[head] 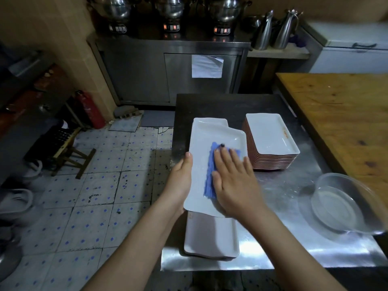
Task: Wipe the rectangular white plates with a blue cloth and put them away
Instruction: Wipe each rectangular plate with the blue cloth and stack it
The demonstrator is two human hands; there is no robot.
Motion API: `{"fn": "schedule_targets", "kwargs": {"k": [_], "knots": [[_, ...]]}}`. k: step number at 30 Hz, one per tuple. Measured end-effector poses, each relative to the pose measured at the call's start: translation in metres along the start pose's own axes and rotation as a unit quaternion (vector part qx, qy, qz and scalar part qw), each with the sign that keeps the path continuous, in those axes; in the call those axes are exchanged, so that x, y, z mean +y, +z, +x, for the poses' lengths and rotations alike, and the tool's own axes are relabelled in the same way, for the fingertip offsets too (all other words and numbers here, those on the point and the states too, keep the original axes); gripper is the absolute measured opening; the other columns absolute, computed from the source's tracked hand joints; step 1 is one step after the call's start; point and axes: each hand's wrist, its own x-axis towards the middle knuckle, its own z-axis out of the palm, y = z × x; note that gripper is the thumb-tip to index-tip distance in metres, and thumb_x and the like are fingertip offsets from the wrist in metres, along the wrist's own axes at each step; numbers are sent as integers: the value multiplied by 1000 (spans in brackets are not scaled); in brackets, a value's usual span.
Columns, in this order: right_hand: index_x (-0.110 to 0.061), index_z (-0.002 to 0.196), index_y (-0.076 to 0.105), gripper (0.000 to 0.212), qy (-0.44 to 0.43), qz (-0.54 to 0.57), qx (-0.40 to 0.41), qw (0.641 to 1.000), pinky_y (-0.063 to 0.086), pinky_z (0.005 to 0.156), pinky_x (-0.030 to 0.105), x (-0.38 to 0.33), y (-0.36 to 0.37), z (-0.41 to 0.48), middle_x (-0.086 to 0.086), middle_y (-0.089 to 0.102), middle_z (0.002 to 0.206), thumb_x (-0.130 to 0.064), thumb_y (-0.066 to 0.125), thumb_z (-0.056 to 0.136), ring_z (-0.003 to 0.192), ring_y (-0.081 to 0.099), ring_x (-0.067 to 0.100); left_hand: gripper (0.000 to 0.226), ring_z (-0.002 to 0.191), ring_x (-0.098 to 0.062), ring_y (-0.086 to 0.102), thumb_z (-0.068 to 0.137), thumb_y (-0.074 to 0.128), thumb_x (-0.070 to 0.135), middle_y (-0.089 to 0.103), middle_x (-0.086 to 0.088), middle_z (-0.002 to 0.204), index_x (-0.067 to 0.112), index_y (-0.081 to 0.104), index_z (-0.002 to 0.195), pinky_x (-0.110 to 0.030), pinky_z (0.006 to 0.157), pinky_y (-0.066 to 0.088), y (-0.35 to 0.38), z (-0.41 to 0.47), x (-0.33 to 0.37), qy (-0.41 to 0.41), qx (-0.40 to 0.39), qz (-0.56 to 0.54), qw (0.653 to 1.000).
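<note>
The head camera shows the job in mid-wipe. The left hand (180, 179) grips the near left edge of a white plate (212, 135), thumb lying along the rim and the other fingers curled out of sight beneath it, and holds it tilted above the bench (283, 185). The right hand (235, 181) lies flat and open, its straight fingers (225, 156) pressing the blue cloth (210, 177) onto the plate's face; cloth shows just beyond the fingertips and beside the thumb. Wiping of this plate is under way, and putting away has not begun as far as can be seen. Beyond and to the right of the right fingertips stands a tall stack (270, 133) of like plates, roughly a dozen rims, too tightly packed to count exactly. Under the wrists lies a low pile (210, 238), at least two plates. Which heap is wiped and which waits I cannot tell; many plates likely remain. The held plate's far edge shows a step, so it may be one plate or two. There is one cloth, and one glass bowl (340, 208) sits well to the right of the right hand.
</note>
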Motion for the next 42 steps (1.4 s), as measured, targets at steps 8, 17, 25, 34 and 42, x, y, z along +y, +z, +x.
{"fn": "schedule_targets", "kwargs": {"k": [8, 17, 25, 34, 42], "knots": [[-25, 151, 2, 56, -91, 2, 46, 995, -12, 114, 38, -7, -17, 36, -10, -4, 158, -33, 10, 96, 145, -11, 8, 49, 111, -17, 60, 94, 30, 55, 64, -1, 121, 29, 54, 127, -40, 101, 45, 11, -13, 4, -24, -44, 34, 998], [-20, 151, -7, 56, 103, -38, 21, 994, -22, 108, 37, 31, -14, 37, -2, -11, 159, -38, 8, 100, 145, -14, 16, 24, 58, -6, 68, 97, 42, 39, 71, 14, 66, 30, 62, 87, -19, 45, 51, -5, -7, 5, 24, -5, 5, 1000], [-19, 149, -12, 62, 18, 24, -26, 999, -28, 105, 31, -4, 4, -22, -3, -16, 158, -47, 4, 96, 139, -26, 10, 30, 46, -5, 64, 97, 39, 43, 67, 12, 53, 27, 58, 81, -19, 36, 46, -14, 3, 16, 37, 58, -7, 998], [-22, 151, -2, 55, 94, 19, 23, 995, -10, 115, 44, 16, -20, 46, -1, -7, 160, -37, 14, 101, 146, -11, 20, 31, 53, 0, 65, 98, 40, 36, 69, 16, 61, 26, 61, 79, -14, 46, 51, 11, -8, 10, 50, 7, -5, 999], [-28, 151, -3, 65, -98, 22, -4, 995, -21, 109, 36, -21, -25, -14, -11, -11, 158, -43, -7, 88, 142, -19, 8, 40, 79, -12, 70, 96, 38, 47, 71, 0, 95, 18, 63, 109, -23, 62, 57, 8, -2, 24, 23, 74, -58, 995]]}}
